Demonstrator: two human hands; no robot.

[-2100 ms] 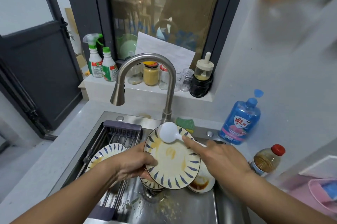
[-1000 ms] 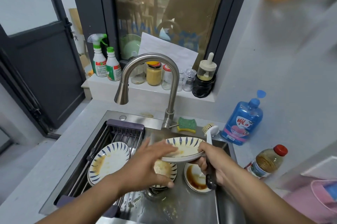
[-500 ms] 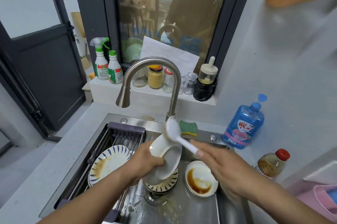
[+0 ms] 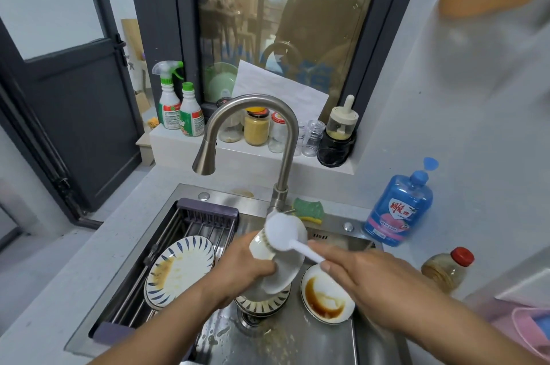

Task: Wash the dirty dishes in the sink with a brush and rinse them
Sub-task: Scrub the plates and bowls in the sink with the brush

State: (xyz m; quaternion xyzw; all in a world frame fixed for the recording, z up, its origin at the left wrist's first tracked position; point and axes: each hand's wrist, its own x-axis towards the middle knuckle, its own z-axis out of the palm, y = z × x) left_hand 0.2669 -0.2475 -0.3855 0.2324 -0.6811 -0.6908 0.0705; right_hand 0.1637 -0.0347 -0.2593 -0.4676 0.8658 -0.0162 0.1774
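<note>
Home kitchen: steel sink [image 4: 300, 344], faucet [image 4: 253, 129], condiment jars [image 4: 257, 126].

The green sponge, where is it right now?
In the head view, the green sponge lies on the sink's back ledge, just right of the faucet and left of the blue soap bottle.

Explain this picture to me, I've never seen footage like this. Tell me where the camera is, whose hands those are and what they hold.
No machine here: a person wears one camera on the head, looking down at their own hands over a sink. The left hand grips a tilted white plate; the right hand holds a brush, its head against that plate. In the sink lie a stained striped plate on a rack and a small dish with brown sauce.
</note>
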